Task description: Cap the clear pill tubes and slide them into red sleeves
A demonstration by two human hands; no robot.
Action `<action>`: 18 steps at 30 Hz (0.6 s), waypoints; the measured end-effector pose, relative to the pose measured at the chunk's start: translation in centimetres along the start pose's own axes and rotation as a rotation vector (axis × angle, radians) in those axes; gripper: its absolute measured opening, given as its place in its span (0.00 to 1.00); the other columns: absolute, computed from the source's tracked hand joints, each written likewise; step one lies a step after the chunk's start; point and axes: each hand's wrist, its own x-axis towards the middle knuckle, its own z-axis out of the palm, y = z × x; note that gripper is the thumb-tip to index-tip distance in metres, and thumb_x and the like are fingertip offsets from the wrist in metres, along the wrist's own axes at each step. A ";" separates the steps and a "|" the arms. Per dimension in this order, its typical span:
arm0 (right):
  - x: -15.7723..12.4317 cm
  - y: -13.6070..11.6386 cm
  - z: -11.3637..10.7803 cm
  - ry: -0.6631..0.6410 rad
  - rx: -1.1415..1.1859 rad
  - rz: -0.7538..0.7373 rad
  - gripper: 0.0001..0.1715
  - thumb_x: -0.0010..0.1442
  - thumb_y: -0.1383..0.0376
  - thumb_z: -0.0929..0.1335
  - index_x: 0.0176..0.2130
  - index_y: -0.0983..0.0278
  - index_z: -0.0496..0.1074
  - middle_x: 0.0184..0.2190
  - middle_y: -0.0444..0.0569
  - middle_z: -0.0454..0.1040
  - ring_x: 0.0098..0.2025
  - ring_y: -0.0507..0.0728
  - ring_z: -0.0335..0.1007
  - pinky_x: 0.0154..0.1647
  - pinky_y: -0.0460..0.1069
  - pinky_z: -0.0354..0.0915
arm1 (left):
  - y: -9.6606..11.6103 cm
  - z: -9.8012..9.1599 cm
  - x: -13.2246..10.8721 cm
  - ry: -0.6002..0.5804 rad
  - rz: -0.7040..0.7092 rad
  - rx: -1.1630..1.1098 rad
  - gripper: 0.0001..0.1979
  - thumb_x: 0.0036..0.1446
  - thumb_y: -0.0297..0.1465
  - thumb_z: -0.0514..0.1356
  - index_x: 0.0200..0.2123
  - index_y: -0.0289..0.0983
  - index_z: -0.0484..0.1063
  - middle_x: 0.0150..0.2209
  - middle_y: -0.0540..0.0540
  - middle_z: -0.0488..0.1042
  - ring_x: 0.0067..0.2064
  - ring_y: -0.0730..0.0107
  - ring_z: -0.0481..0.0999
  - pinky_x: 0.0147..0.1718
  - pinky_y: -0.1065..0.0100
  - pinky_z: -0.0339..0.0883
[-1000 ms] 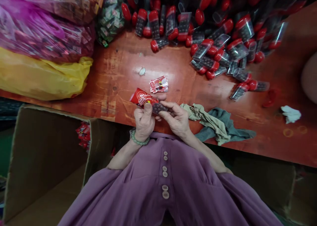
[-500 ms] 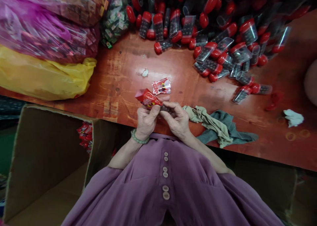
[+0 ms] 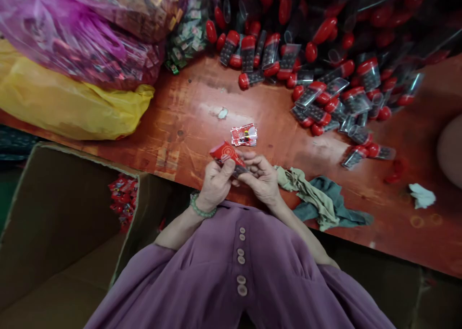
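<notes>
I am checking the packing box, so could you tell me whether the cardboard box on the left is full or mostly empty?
Mostly empty. The cardboard box shows bare walls and floor, with only a small heap of red packets in one corner.

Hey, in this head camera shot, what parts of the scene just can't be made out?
- Print on the red packet: too small and blurred.
- What the dark piece between the left hand and right hand is: covered by the fingers.
- Pale rounded shape: cut off by the right edge.
- Contents of the cardboard box: mostly hidden by its wall; only red packets show.
- Far pile of red-capped cases: dark, blurred.
</notes>
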 end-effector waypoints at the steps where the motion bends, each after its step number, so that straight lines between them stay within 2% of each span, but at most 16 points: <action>1: 0.0 0.1 -0.1 0.019 -0.008 -0.021 0.22 0.52 0.55 0.78 0.37 0.60 0.66 0.39 0.44 0.77 0.27 0.49 0.77 0.28 0.46 0.76 | -0.3 -0.1 -0.1 -0.006 -0.006 0.000 0.22 0.54 0.49 0.66 0.41 0.37 0.76 0.33 0.45 0.81 0.23 0.77 0.70 0.21 0.73 0.64; 5: 0.3 0.5 -0.1 0.072 -0.045 -0.038 0.24 0.48 0.55 0.79 0.33 0.61 0.65 0.42 0.45 0.78 0.29 0.50 0.77 0.28 0.46 0.77 | -1.5 -0.8 -0.5 0.023 -0.011 0.047 0.23 0.55 0.50 0.65 0.40 0.35 0.77 0.27 0.48 0.77 0.21 0.78 0.66 0.19 0.74 0.61; 10: 0.6 0.7 0.5 0.102 -0.001 0.035 0.26 0.43 0.57 0.81 0.32 0.61 0.65 0.36 0.42 0.79 0.22 0.47 0.74 0.22 0.43 0.74 | -2.0 -1.4 -0.7 0.017 -0.015 0.078 0.24 0.54 0.50 0.65 0.41 0.35 0.77 0.28 0.48 0.77 0.22 0.78 0.66 0.20 0.75 0.61; 14: 0.5 0.9 0.8 0.101 -0.003 0.054 0.27 0.43 0.56 0.81 0.33 0.60 0.65 0.30 0.39 0.77 0.21 0.48 0.73 0.21 0.44 0.73 | -2.1 -1.7 -1.0 0.022 0.015 0.127 0.25 0.55 0.52 0.63 0.42 0.34 0.78 0.30 0.46 0.79 0.23 0.76 0.69 0.21 0.73 0.64; 18: 0.6 1.2 1.4 0.067 -0.020 0.070 0.27 0.44 0.53 0.80 0.32 0.60 0.64 0.28 0.39 0.76 0.22 0.49 0.73 0.23 0.45 0.73 | -2.0 -2.1 -1.0 0.037 0.032 0.158 0.26 0.55 0.52 0.63 0.41 0.34 0.78 0.32 0.44 0.80 0.26 0.72 0.74 0.22 0.72 0.67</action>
